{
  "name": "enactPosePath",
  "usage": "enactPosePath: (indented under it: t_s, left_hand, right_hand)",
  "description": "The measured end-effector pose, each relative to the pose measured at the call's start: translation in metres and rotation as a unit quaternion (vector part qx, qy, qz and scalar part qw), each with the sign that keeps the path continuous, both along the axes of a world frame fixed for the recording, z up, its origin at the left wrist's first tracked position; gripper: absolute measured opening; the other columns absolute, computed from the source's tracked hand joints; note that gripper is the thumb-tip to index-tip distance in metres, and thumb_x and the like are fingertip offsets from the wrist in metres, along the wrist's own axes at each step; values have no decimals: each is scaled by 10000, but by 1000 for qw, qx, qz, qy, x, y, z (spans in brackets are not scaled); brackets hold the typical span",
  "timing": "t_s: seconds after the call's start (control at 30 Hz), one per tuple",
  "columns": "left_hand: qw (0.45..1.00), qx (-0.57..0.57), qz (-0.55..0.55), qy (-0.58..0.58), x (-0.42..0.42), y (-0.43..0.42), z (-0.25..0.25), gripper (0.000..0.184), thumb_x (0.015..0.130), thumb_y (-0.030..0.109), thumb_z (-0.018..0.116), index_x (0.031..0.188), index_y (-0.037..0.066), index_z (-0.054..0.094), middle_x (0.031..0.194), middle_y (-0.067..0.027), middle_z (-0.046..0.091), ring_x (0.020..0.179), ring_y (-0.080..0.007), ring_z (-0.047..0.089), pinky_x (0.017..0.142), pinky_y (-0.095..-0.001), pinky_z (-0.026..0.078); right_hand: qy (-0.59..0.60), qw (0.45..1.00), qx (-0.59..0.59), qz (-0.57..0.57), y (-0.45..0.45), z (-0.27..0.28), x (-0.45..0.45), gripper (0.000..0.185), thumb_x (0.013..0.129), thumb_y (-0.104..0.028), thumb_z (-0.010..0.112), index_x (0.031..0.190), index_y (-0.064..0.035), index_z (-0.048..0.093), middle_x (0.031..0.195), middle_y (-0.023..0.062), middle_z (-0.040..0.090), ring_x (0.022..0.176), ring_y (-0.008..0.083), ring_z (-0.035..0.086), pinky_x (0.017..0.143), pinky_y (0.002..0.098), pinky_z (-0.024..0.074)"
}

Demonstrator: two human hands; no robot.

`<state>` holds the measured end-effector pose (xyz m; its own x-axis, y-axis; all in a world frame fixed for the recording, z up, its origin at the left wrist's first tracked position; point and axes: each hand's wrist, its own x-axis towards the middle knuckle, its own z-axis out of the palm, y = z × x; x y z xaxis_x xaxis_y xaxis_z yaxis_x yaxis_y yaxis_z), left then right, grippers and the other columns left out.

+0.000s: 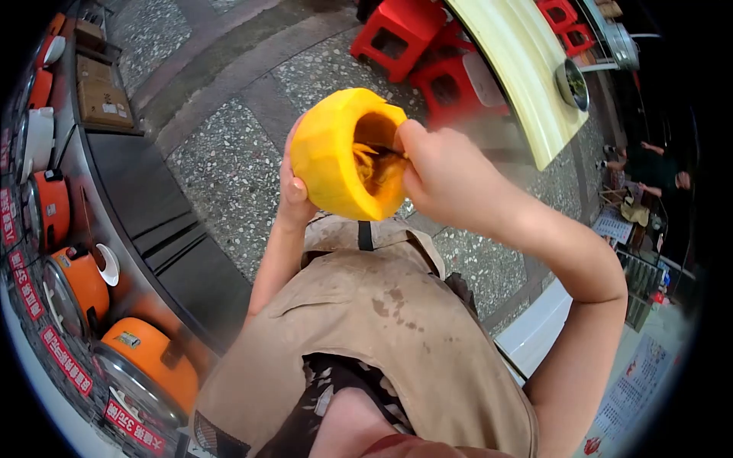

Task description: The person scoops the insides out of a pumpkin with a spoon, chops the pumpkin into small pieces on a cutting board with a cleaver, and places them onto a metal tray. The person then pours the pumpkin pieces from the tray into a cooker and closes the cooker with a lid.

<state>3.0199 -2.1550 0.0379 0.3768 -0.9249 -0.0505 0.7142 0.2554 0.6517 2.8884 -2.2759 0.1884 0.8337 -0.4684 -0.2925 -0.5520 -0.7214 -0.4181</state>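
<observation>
A peeled yellow pumpkin [324, 156] with a wide round opening is held up before my apron. Its hollow faces right, and stringy orange pulp shows inside. My left hand [296, 179] is wrapped round the pumpkin's left side, thumb on the outer surface. At the opening's right edge, my right hand [443, 164] is closed round a thin dark tool, of which only a small part shows; its far end is inside the hollow. The brown apron [405, 305] below has dark wet spots.
Orange cookers [149, 362] line the metal counter [103, 206] on the left, with a white spoon [108, 264] and a cardboard box [103, 91]. Red stools [401, 34] stand by a pale yellow table [519, 61] bearing a metal bowl [573, 84]. Another person [660, 168] is at far right.
</observation>
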Motion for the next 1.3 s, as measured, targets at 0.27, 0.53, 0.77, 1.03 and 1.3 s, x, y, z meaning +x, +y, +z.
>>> enactPosePath:
  t_s: [0.27, 0.53, 0.77, 1.03, 1.3]
  left_hand:
    - [1000, 22, 0, -15, 43, -14, -5, 1028, 620, 509, 772, 1375, 36, 258, 1346, -124, 396, 1228, -240, 429, 1027, -376, 361]
    - [999, 26, 8, 42, 101, -81, -28, 1053, 611, 606, 729, 1363, 23, 276, 1322, -128, 417, 1201, -243, 448, 1028, -392, 355]
    - [997, 75, -3, -16, 202, -208, -17, 1049, 602, 588, 744, 1359, 22, 288, 1328, -128, 414, 1210, -246, 444, 1024, -394, 362]
    - [989, 119, 52, -67, 316, -330, -11, 1007, 620, 543, 753, 1354, 13, 313, 1321, -120, 429, 1210, -224, 448, 1021, -364, 357]
    - [991, 110, -63, 39, 440, -453, -43, 1006, 621, 544, 750, 1340, -15, 323, 1297, -112, 450, 1186, -206, 462, 1012, -343, 360]
  right_hand:
    - [20, 988, -42, 144, -19, -20, 65, 235, 705, -93, 627, 872, 40, 530, 730, 191, 633, 659, 346, 636, 596, 408, 523]
    - [45, 962, 258, 79, -123, -36, 140, 159, 718, -48, 497, 803, 49, 589, 823, 250, 610, 815, 363, 620, 697, 401, 494]
    - [3, 988, -9, 157, -244, -33, 218, 183, 715, -72, 592, 865, 17, 535, 697, 176, 625, 718, 328, 652, 630, 390, 522]
    - [146, 970, 7, 195, -372, -36, 341, 198, 737, -63, 571, 914, 25, 566, 829, 181, 655, 797, 317, 655, 694, 390, 524]
    - [287, 943, 128, 112, -479, -68, 479, 220, 733, -101, 570, 892, 32, 645, 920, 229, 638, 889, 339, 629, 753, 401, 512]
